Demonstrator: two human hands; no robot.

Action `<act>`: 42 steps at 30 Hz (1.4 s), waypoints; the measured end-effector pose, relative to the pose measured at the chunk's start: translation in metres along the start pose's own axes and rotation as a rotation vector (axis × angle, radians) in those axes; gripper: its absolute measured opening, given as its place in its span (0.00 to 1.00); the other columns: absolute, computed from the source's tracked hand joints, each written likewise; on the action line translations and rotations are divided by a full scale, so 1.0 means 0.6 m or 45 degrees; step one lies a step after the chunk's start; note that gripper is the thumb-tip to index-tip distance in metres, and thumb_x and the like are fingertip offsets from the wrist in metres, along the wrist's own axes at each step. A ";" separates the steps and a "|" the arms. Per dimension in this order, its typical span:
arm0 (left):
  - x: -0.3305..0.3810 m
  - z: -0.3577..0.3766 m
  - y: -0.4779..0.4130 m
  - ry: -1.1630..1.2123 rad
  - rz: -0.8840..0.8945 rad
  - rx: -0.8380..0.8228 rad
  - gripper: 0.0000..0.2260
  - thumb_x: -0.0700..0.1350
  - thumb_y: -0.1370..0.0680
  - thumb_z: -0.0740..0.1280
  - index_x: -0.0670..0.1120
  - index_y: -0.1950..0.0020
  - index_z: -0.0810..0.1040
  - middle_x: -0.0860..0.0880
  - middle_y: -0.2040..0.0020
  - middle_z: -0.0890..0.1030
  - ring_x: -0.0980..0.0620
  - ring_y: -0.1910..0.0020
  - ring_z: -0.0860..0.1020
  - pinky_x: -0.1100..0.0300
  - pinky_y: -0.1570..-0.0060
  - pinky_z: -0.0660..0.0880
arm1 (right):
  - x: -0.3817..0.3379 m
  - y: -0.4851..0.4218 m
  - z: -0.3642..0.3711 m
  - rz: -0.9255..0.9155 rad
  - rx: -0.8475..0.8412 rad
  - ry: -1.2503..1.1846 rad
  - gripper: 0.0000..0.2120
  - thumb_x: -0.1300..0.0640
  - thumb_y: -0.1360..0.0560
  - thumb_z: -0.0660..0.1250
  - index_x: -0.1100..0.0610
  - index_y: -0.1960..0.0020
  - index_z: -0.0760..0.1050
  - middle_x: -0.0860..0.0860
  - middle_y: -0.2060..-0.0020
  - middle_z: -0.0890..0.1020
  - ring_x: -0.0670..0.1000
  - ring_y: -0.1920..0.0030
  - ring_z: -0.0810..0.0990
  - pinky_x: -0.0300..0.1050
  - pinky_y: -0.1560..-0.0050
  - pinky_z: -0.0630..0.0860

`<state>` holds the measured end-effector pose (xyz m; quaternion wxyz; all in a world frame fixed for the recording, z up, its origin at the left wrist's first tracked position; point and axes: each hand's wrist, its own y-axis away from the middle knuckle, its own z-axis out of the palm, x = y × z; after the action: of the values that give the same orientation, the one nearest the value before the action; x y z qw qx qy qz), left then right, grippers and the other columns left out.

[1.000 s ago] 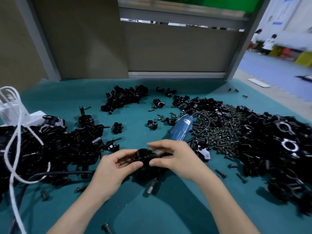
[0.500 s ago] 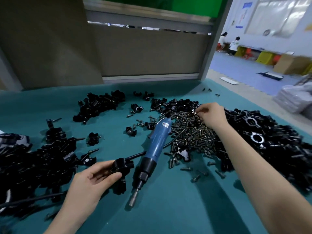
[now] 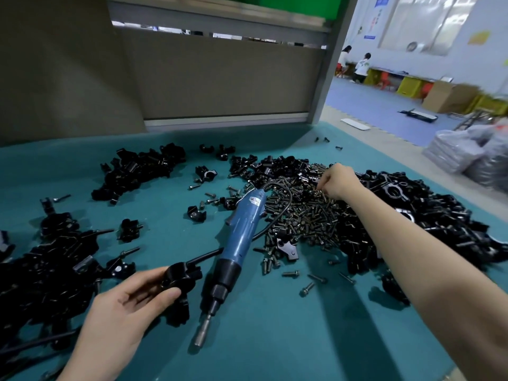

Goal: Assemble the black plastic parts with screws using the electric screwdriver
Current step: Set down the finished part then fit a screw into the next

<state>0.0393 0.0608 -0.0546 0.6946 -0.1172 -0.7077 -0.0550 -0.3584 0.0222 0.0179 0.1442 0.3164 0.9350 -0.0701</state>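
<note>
My right hand (image 3: pixel 339 181) has left the black plastic part (image 3: pixel 180 280) and gone out to the screw heap (image 3: pixel 302 218), fingers curled down among them; I cannot tell whether one is pinched yet. My left hand (image 3: pixel 123 312) grips that part just beside the electric screwdriver (image 3: pixel 242 237), which lies untouched on the table (image 3: pixel 275 339). I judge this piece barely begun: screw not fitted, driving still to come, many loose parts (image 3: pixel 439 215) waiting

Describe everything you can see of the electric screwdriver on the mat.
The electric screwdriver lies flat on the teal mat between the left hand and right hand, touched by neither. Its blue plastic-looking body bears a white label; a black collar and metal bit point toward the person. A black cable leaves its far end, curving over the screw pile.
</note>
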 end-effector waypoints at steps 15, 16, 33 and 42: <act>-0.025 -0.009 -0.007 0.032 0.034 -0.025 0.17 0.42 0.40 0.74 0.57 0.55 0.86 0.54 0.58 0.86 0.61 0.61 0.83 0.71 0.57 0.77 | -0.002 0.020 0.010 -0.084 -0.290 0.280 0.14 0.61 0.29 0.74 0.66 0.45 0.80 0.59 0.47 0.82 0.57 0.45 0.80 0.48 0.44 0.78; -0.025 -0.010 -0.007 0.033 0.034 -0.024 0.17 0.42 0.40 0.74 0.58 0.55 0.86 0.54 0.58 0.86 0.60 0.62 0.83 0.72 0.57 0.77 | 0.002 0.018 0.011 -0.081 -0.272 0.205 0.11 0.63 0.28 0.73 0.66 0.47 0.81 0.59 0.48 0.83 0.55 0.47 0.81 0.45 0.47 0.78; -0.016 -0.002 -0.003 0.059 0.066 -0.018 0.18 0.37 0.37 0.72 0.59 0.57 0.86 0.55 0.60 0.86 0.61 0.65 0.83 0.73 0.59 0.77 | 0.014 0.011 -0.008 -0.267 -0.316 0.479 0.07 0.68 0.28 0.71 0.59 0.52 0.83 0.54 0.54 0.82 0.53 0.54 0.80 0.43 0.52 0.75; -0.008 0.002 0.000 0.063 0.043 -0.015 0.20 0.32 0.34 0.72 0.59 0.60 0.86 0.54 0.62 0.86 0.60 0.66 0.82 0.74 0.62 0.76 | 0.008 0.008 0.007 -0.552 -0.344 0.891 0.08 0.72 0.25 0.58 0.64 0.53 0.74 0.57 0.52 0.75 0.57 0.52 0.78 0.46 0.54 0.74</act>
<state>0.0380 0.0608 -0.0596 0.7121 -0.1318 -0.6878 -0.0504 -0.3584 0.0277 0.0124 -0.1593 0.0958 0.9732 0.1358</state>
